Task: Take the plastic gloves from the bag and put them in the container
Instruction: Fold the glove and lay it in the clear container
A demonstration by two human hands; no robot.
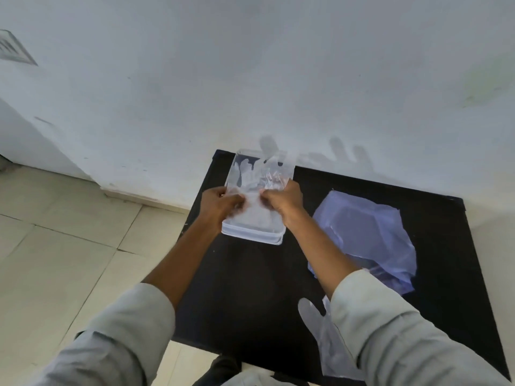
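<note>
A clear rectangular container [252, 235] stands on the black table [250, 288] near its far left corner. My left hand [220, 203] and my right hand [281, 200] both pinch a clear plastic glove [260, 174] that they hold over the container, its fingers pointing toward the wall. More clear plastic lies inside the container beneath it. The bluish translucent bag [367, 235] lies flat on the table to the right. Another clear glove [320, 330] lies near the table's front edge, partly under my right sleeve.
The table stands against a white wall [250, 79]. Beige floor tiles [69, 246] lie to the left. A dark shoe [223, 369] shows below the table's front edge.
</note>
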